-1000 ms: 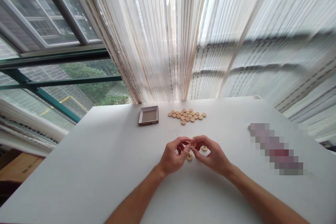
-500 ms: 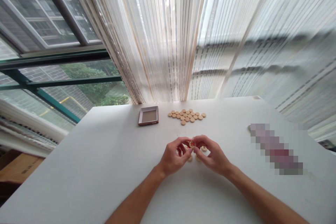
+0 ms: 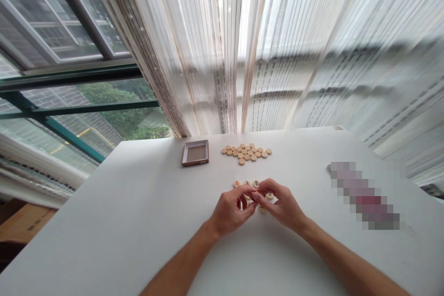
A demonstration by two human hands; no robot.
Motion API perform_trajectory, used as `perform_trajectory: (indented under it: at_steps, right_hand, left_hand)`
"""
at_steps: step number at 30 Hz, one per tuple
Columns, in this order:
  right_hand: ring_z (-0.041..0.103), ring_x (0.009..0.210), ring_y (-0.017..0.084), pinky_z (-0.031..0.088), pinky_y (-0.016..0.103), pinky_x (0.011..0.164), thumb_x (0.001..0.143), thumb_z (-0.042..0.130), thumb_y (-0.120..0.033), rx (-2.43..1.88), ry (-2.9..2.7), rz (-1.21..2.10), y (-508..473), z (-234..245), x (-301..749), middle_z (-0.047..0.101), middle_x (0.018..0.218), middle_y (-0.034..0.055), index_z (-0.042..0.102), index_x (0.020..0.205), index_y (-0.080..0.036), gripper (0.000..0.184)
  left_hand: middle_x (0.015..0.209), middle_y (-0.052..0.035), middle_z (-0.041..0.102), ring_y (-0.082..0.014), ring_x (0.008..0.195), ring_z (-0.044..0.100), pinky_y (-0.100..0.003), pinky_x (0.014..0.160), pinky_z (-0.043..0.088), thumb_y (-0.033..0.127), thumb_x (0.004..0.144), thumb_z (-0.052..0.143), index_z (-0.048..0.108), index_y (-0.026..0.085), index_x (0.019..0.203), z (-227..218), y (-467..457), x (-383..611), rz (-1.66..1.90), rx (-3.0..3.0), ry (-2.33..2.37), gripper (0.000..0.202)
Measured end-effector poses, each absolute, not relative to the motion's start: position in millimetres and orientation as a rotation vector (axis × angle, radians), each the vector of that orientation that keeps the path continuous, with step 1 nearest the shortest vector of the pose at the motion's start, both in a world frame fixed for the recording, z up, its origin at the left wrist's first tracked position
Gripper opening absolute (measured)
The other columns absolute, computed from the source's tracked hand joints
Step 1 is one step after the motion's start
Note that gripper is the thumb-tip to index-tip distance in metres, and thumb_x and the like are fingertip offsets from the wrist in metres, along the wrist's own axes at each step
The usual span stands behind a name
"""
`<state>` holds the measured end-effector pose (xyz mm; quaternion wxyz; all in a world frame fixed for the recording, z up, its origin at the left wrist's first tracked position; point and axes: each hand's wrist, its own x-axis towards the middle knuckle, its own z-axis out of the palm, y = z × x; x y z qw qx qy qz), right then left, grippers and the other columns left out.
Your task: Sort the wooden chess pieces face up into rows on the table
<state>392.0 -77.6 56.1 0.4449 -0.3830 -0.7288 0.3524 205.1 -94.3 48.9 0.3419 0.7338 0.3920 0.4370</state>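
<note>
My left hand (image 3: 229,210) and my right hand (image 3: 280,203) meet over the white table, fingertips closed together. Between them is a xiangqi piece, a small round wooden disc, now almost wholly covered by the fingers. Around and below the hands lie several face-up xiangqi pieces: one with a red character (image 3: 236,184), dark-lettered ones at the back (image 3: 256,183), and one by my right fingers (image 3: 269,195). Others are partly hidden under the hands. Farther back, a cluster of blank-side-up pieces (image 3: 244,152) lies on the table.
A shallow square box tray (image 3: 184,162) with a brown rim stands left of the cluster. A pixelated long object (image 3: 364,196) lies on the right of the white table (image 3: 121,222). String curtains (image 3: 215,55) hang behind, with a window at left and a cardboard box (image 3: 27,224) low beside the table.
The red-marked piece between my fingertips has turned so its face no longer shows. My hands stay nearly in place, slightly lower, and the back row of face-up pieces has come into view.
</note>
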Motion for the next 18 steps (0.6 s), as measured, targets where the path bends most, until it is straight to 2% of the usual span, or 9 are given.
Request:
perform_trajectory:
  at_steps: [10, 18]
  right_hand:
    - [0.063, 0.069, 0.015, 0.051, 0.026, 0.063, 0.094, 0.060, -0.033, -0.944, -1.809, 0.889, -77.9, 58.1, 392.3, 0.065, 0.077, 0.0010, 0.059, 0.087, -0.021, 0.014]
    - [0.064, 0.073, 0.016, 0.054, 0.029, 0.067, 0.095, 0.057, -0.027, -0.860, -1.843, 0.962, -78.6, 63.2, 393.8, 0.065, 0.083, 0.0026, 0.057, 0.097, -0.021, 0.006]
  left_hand:
    - [0.086, -0.0032, 0.071, -0.0102, 0.061, 0.060, -0.022, 0.056, 0.051, 0.029, 0.086, 0.067, 0.066, 0.020, 0.111, 52.4, -93.4, 204.0, 1.112, 1.909, 1.031, 0.026]
    - [0.087, -0.0047, 0.073, -0.0113, 0.064, 0.063, -0.021, 0.057, 0.052, 0.029, 0.088, 0.067, 0.065, 0.019, 0.116, 51.6, -90.8, 201.4, 1.125, 1.851, 1.032, 0.030]
